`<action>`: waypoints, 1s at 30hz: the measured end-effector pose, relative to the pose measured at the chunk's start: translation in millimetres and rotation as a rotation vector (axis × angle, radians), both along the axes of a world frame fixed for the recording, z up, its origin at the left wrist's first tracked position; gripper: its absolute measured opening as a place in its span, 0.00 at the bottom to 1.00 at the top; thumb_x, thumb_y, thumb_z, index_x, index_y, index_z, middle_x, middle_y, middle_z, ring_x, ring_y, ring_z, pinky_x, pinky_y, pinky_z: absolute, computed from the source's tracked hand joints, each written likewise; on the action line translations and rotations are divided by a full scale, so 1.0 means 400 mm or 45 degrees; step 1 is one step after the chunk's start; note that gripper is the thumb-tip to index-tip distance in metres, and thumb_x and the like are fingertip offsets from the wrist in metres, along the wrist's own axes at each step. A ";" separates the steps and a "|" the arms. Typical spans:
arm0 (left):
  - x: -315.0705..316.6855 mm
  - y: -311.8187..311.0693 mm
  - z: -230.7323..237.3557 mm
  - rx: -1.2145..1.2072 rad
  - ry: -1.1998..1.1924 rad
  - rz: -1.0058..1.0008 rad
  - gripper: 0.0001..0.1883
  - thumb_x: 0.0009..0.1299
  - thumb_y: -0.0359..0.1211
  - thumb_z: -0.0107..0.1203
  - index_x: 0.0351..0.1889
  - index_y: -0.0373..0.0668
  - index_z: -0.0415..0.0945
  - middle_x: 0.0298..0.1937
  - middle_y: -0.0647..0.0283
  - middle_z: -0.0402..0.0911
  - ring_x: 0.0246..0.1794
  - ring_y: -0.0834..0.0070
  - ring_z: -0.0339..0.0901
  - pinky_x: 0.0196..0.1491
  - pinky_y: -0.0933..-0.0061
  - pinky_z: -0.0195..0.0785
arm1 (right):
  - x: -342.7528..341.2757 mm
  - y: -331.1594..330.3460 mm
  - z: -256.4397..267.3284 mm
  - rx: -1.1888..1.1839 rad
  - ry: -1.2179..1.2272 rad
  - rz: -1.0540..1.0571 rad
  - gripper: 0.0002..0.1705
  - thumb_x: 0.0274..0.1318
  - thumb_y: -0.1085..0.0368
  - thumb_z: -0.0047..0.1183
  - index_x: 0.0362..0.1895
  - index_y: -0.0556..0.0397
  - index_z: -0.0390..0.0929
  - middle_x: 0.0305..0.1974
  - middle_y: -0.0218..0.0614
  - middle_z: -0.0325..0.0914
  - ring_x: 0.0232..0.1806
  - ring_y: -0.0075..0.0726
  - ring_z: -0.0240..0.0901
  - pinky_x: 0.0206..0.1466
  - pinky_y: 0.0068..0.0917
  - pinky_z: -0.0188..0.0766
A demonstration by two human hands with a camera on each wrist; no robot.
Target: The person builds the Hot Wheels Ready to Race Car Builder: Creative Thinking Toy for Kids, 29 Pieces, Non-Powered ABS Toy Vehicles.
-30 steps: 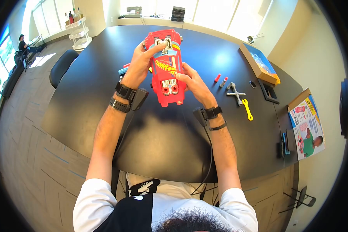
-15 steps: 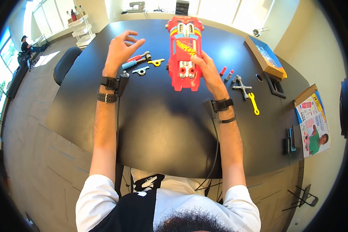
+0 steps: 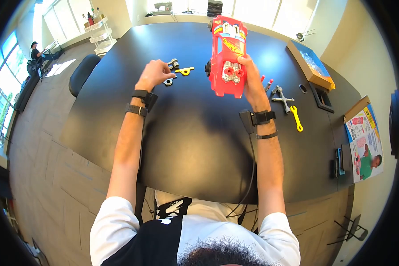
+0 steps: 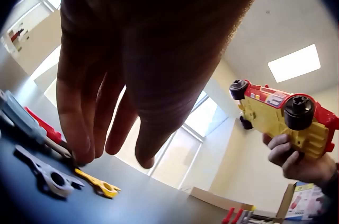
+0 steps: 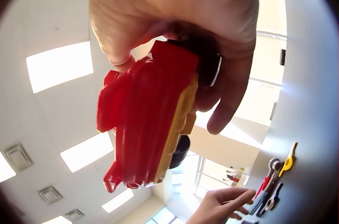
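My right hand (image 3: 254,82) grips a red toy car (image 3: 226,55) by its side, holding it above the table with the thumb on top. In the left wrist view the car's yellow underside (image 4: 275,126) and black wheels (image 4: 299,112) show. My left hand (image 3: 154,74) hovers over small tools at the table's left, fingers pointing down and holding nothing. Close below its fingertips lie a light-grey toy piece (image 4: 50,179), a yellow toy piece (image 4: 99,184) and a blue-handled tool (image 4: 21,121). A red handle (image 4: 42,123) lies just behind.
Right of the car are a grey cross-shaped wrench (image 3: 283,99), a yellow wrench (image 3: 296,118) and red-tipped pieces (image 3: 268,84). An open box (image 3: 312,80) stands at the back right, with a printed box panel (image 3: 363,142) at the right edge. A chair (image 3: 83,73) stands left.
My left hand let go of the car, drew away left and came down over the small tools. The right hand carried the car right and tilted it, showing its wheels.
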State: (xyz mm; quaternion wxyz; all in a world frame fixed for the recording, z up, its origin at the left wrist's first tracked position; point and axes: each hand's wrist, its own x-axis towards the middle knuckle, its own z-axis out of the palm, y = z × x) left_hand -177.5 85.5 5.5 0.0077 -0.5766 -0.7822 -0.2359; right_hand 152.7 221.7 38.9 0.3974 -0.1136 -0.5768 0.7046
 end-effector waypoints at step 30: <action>0.043 -0.010 0.074 0.477 -0.464 -0.075 0.24 0.77 0.52 0.65 0.50 0.38 0.90 0.43 0.56 0.92 0.39 0.62 0.90 0.48 0.62 0.82 | -0.030 -0.087 0.049 -0.080 0.018 0.081 0.23 0.67 0.63 0.63 0.62 0.59 0.77 0.52 0.37 0.86 0.49 0.31 0.87 0.55 0.30 0.84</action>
